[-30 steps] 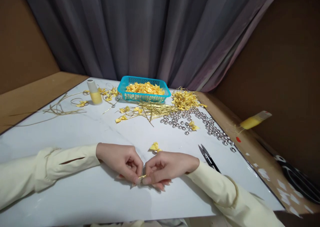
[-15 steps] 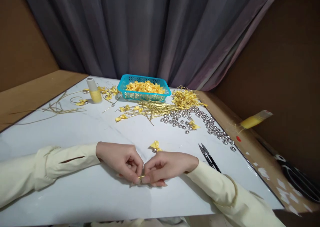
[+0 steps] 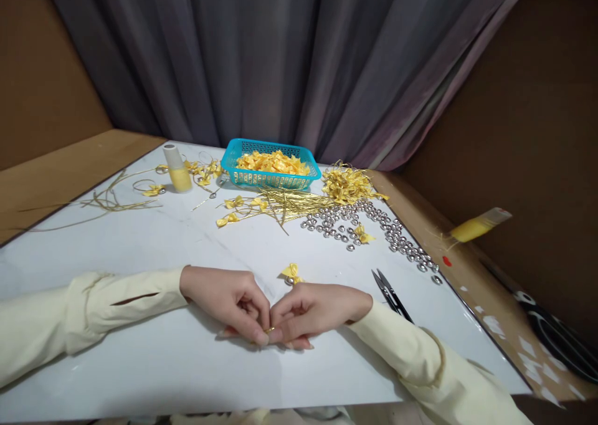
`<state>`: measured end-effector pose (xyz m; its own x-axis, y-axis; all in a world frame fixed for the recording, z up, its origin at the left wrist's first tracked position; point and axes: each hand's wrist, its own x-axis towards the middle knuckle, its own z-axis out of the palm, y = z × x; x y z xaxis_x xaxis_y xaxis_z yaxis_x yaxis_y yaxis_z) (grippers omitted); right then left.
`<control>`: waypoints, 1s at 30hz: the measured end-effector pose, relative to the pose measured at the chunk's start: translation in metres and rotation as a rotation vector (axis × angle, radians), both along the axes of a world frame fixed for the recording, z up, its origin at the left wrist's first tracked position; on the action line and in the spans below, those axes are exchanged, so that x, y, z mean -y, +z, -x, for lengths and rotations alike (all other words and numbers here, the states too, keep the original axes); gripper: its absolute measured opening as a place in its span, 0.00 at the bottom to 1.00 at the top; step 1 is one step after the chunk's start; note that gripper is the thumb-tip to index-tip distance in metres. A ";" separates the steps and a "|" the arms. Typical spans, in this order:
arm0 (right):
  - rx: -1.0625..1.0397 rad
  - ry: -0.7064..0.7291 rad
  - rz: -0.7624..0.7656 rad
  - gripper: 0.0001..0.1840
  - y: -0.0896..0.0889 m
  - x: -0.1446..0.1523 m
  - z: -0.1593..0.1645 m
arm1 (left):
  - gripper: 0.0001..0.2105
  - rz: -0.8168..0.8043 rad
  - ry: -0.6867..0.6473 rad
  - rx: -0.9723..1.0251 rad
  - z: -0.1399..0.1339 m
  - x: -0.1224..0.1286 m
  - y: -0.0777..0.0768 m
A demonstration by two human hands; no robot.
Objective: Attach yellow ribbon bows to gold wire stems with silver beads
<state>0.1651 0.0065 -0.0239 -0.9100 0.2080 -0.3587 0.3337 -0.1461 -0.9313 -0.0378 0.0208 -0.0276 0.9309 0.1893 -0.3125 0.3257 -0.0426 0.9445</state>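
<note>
My left hand [image 3: 228, 297] and my right hand [image 3: 320, 310] meet over the front of the white board, thumbs and fingertips pinched close together. A short bit of gold cord [image 3: 270, 330] shows between the two thumbs; the fingers cover the rest of it. Just behind my right hand lies a yellow ribbon bow [image 3: 291, 270] with a silver bead [image 3: 289, 281] at its base. Black thread snips [image 3: 392, 294] rest to the right, near my right wrist, blades pointing away from me.
A turquoise basket [image 3: 228, 163] of yellow bows stands at the back. Before it lie gold cords [image 3: 289, 204], with silver beads [image 3: 397, 235] and a heap of corded bows [image 3: 348, 185] rightward. A yellow-filled bottle [image 3: 179, 172] stands left; black scissors [image 3: 555, 338] lie far right.
The fingertips of my hands have come closer together, so less of the gold cord shows between them. The things on the board lie as before.
</note>
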 end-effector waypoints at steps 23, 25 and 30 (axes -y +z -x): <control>0.058 -0.026 -0.042 0.09 -0.002 0.002 0.002 | 0.09 0.031 -0.042 0.016 0.002 0.000 -0.001; 0.049 -0.021 -0.053 0.11 -0.002 0.002 0.003 | 0.09 0.009 -0.048 0.014 0.002 -0.001 -0.001; 0.081 -0.002 -0.159 0.14 0.001 0.002 0.005 | 0.09 -0.029 -0.054 0.023 0.002 0.000 -0.001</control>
